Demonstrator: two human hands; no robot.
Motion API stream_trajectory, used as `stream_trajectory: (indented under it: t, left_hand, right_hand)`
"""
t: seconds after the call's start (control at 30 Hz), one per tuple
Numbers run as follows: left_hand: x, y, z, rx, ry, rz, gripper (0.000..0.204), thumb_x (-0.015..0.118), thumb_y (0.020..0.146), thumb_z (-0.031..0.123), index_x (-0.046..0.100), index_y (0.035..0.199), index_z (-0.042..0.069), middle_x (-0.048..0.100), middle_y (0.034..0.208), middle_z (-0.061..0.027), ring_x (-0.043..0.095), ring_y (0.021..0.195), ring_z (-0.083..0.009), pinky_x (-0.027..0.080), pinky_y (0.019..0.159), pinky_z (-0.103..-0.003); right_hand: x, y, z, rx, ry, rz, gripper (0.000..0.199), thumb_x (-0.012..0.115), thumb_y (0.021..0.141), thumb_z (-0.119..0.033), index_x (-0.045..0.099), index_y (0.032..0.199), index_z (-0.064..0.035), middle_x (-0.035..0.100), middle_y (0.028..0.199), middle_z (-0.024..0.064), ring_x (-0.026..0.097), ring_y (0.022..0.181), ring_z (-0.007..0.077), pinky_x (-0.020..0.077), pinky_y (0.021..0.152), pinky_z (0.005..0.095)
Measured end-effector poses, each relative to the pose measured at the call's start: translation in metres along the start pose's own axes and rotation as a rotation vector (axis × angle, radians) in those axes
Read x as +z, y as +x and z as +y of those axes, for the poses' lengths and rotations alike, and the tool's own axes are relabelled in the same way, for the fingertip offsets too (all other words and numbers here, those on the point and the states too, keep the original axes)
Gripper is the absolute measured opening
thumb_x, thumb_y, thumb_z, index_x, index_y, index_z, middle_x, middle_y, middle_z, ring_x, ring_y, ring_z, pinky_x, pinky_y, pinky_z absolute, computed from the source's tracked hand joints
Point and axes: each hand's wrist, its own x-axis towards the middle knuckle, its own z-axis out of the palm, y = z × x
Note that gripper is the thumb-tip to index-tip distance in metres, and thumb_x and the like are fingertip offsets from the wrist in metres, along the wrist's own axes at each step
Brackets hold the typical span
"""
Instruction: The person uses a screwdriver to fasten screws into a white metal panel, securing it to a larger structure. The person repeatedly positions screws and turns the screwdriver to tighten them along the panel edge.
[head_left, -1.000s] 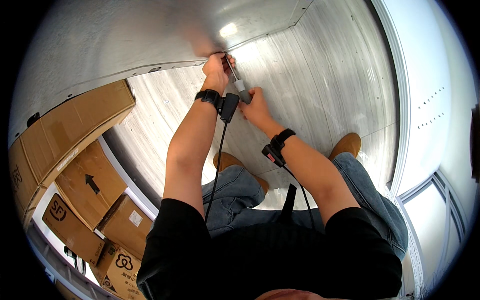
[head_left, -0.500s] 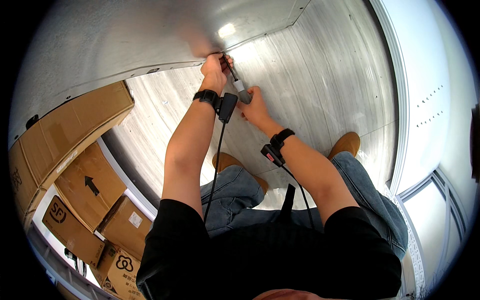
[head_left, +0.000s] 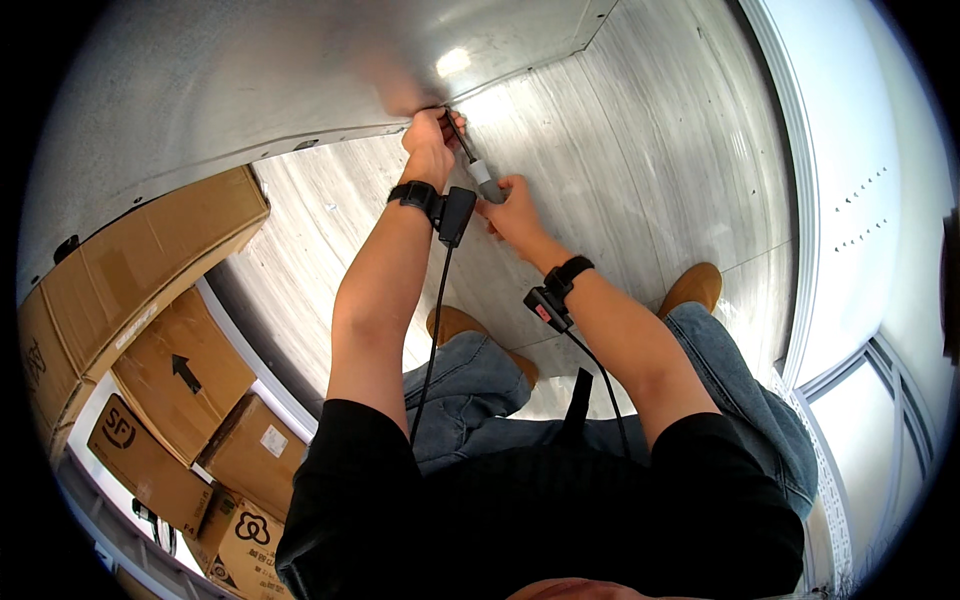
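Note:
A screwdriver (head_left: 483,176) with a grey and white handle and a long dark shaft slants up toward the lower edge of a grey metal panel (head_left: 300,70). My right hand (head_left: 512,212) is closed round the handle's lower end. At the panel's edge my left hand (head_left: 430,135) curls its fingers about the far end of the shaft. The shaft's tip, and whatever it meets there, is hidden by those fingers and the panel. Black straps with small dark devices (head_left: 457,217) sit on both wrists, each trailing a cable.
Pale wood-look flooring (head_left: 640,170) lies under the panel. Cardboard boxes (head_left: 180,370) are stacked at the left, one long box (head_left: 140,260) reaching close to the panel. A white panel with a metal-edged frame (head_left: 845,150) stands at the right. My brown shoes (head_left: 692,288) flank the work.
Both hands keep their places on the screwdriver at the panel edge. My right hand has shifted very slightly, and the whole view has drifted a little.

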Motion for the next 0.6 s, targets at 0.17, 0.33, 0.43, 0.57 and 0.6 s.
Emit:
stream_trajectory:
  t: [0.17, 0.33, 0.43, 0.57, 0.6]
  left_hand:
    - [0.004, -0.005, 0.0, -0.009, 0.008, -0.001, 0.011, 0.048, 0.088, 0.007, 0.056, 0.086, -0.001, 0.062, 0.077, -0.0121, 0.061, 0.067, -0.0224, 0.05, 0.061, -0.033]
    - [0.001, 0.0, 0.0, -0.003, -0.028, 0.017, 0.009, 0.05, 0.086, 0.004, 0.055, 0.085, -0.004, 0.062, 0.072, -0.0133, 0.061, 0.06, -0.0229, 0.05, 0.053, -0.032]
    - [0.003, 0.0, -0.001, -0.001, -0.03, 0.025, 0.01, 0.05, 0.086, 0.004, 0.055, 0.085, -0.004, 0.062, 0.073, -0.0133, 0.061, 0.061, -0.0231, 0.051, 0.053, -0.032]
    - [0.004, 0.004, -0.003, -0.01, -0.045, 0.027, 0.01, 0.05, 0.087, 0.004, 0.055, 0.085, -0.004, 0.062, 0.074, -0.0133, 0.061, 0.061, -0.023, 0.051, 0.053, -0.032]
    - [0.003, 0.006, -0.003, -0.012, -0.045, 0.027, 0.01, 0.05, 0.087, 0.004, 0.055, 0.085, -0.004, 0.062, 0.075, -0.0132, 0.061, 0.06, -0.023, 0.051, 0.053, -0.032]
  right_hand:
    - [0.0, 0.028, 0.025, 0.188, 0.32, -0.13, 0.043, 0.064, 0.086, -0.015, 0.04, 0.119, -0.0013, 0.055, 0.089, 0.008, 0.055, 0.077, 0.015, 0.0464, 0.054, 0.0288]
    - [0.008, 0.001, 0.009, 0.051, 0.163, -0.053, 0.039, 0.062, 0.087, -0.017, 0.044, 0.118, -0.0005, 0.055, 0.091, 0.009, 0.054, 0.076, 0.0156, 0.0473, 0.057, 0.0294]
    - [0.002, 0.005, 0.006, 0.062, 0.09, -0.044, 0.044, 0.062, 0.086, -0.016, 0.042, 0.121, 0.0014, 0.053, 0.099, 0.0121, 0.055, 0.081, 0.0181, 0.0489, 0.06, 0.0322]
    - [0.003, 0.023, 0.028, 0.156, 0.387, -0.076, 0.039, 0.064, 0.085, -0.012, 0.042, 0.116, 0.0013, 0.053, 0.09, 0.011, 0.054, 0.073, 0.0159, 0.0479, 0.056, 0.0305]
    - [0.003, 0.02, 0.023, 0.203, 0.514, -0.101, 0.037, 0.064, 0.085, -0.011, 0.043, 0.113, 0.001, 0.053, 0.086, 0.01, 0.054, 0.069, 0.015, 0.0471, 0.055, 0.0296]
